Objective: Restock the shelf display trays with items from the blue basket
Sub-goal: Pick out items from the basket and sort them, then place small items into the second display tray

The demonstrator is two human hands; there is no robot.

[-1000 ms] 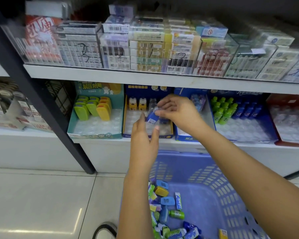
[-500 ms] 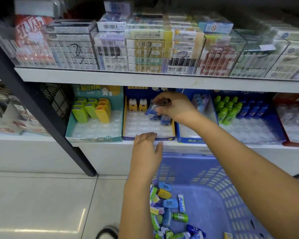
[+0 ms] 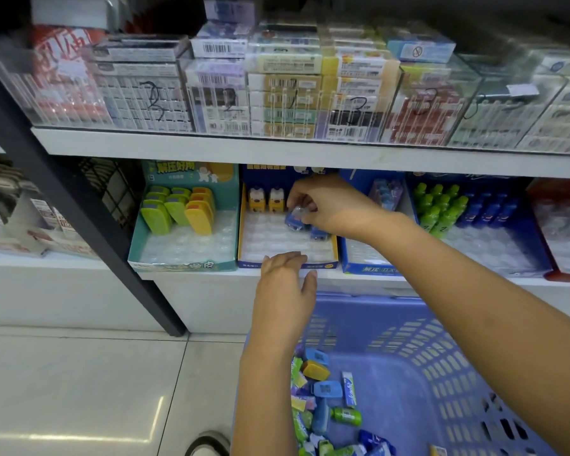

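The right hand (image 3: 331, 209) pinches a small blue item (image 3: 295, 220) just above the clear pockets of the middle display tray (image 3: 260, 236), beside a second blue item (image 3: 320, 233) seated there and in front of two yellow-and-white figures (image 3: 265, 200); the left hand (image 3: 285, 284), loosely curled and holding nothing, hangs before the tray's front lip, above the blue basket (image 3: 425, 343) of mixed items. Clear upper-shelf boxes (image 3: 152, 93) bear handwritten 3s and a 2; the trays' Chinese print is blurred.

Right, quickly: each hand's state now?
Left hand: resting at the blue tray's front edge; grip cannot be told.
Right hand: pinching a small blue item.
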